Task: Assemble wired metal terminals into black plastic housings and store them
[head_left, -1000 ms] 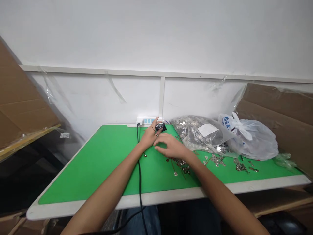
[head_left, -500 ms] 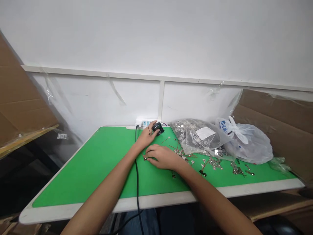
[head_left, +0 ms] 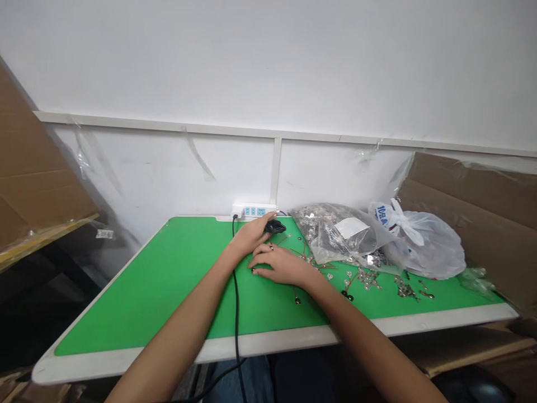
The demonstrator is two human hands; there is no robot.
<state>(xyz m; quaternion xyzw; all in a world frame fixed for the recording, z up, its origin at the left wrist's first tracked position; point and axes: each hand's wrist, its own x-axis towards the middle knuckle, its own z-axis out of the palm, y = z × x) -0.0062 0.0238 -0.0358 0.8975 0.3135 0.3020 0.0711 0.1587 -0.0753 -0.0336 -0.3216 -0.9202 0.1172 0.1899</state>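
Observation:
My left hand (head_left: 250,235) reaches to the back of the green tabletop, its thumb and fingers around a small black device (head_left: 276,226) whose exact kind I cannot make out. Just in front and to the right, my right hand (head_left: 283,265) is bent low over the table, fingertips closed on a small dark round part (head_left: 253,270). A small shiny piece (head_left: 271,247) shows between the two hands. To the right of my right hand lie loose metal pieces with thin reddish wires (head_left: 310,260). A dark round piece with a wire (head_left: 297,300) lies below my right wrist.
A white power strip (head_left: 255,211) stands against the wall, and a black cable (head_left: 237,313) runs from it over the table edge. Clear bag of metal parts (head_left: 323,224), tied white plastic bag (head_left: 432,246) and metal piles (head_left: 369,278) occupy the right. Cardboard (head_left: 474,218) stands beyond.
The black device has tilted and sits flatter and slightly lower in my left hand. My right hand has shifted slightly up and right, closer to the left.

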